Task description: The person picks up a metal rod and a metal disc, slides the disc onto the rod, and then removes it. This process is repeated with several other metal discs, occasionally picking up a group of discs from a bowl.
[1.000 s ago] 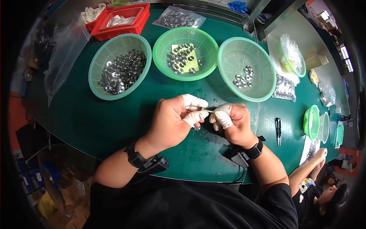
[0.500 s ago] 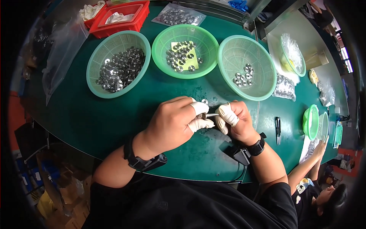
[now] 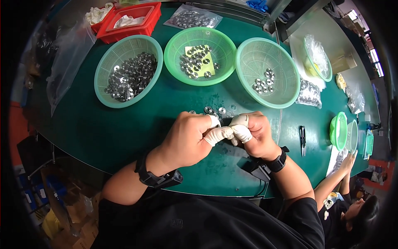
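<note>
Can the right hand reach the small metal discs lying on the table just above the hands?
Probably yes: the discs lie bare on the mat, close beyond the right hand, nothing between.

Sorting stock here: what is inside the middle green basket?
The middle green basket holds small silver metal discs lying on a yellow paper slip; whatever is under the slip is hidden.

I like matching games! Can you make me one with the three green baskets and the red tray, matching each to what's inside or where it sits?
Things:
1. left basket
2. middle basket
3. right basket
4. red tray

Matches:
A. a few metal discs only
B. white cloth inside
C. the biggest heap of metal discs
D. discs on a yellow paper

Pairs: 1-C, 2-D, 3-A, 4-B
</note>
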{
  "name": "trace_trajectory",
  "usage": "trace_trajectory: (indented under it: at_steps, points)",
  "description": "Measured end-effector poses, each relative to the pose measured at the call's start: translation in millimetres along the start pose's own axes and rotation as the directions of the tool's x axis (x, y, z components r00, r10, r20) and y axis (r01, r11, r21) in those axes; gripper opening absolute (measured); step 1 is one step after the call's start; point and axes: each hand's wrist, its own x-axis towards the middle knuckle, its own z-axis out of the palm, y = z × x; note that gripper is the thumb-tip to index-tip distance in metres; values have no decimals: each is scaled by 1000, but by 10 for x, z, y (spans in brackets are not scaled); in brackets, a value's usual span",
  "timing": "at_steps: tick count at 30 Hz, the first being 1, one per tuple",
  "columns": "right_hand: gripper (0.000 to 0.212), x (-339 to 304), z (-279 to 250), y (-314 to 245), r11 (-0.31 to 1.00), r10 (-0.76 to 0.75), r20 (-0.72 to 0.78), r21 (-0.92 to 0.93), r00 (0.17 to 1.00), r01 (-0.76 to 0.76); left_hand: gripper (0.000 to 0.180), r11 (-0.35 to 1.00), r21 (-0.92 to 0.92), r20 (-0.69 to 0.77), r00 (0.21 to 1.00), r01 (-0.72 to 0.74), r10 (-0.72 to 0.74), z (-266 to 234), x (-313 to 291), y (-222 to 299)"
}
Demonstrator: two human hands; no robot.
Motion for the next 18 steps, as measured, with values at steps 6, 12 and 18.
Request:
trace_trajectory:
  at_steps: [6, 12, 18]
  points:
    - [35, 0, -56, -14, 974, 206, 19, 86, 978, -207, 16, 999, -33, -71, 997, -15, 13, 80, 20, 29]
    - [43, -1, -55, -62, 935, 314, 24, 168, 949, -314, 18, 984, 113, -171, 973, -140, 158, 80, 74, 84]
    - [39, 7, -53, -38, 960, 256, 89, 91, 963, -264, 17, 959, 202, -10, 978, -200, 206, 10, 80, 69]
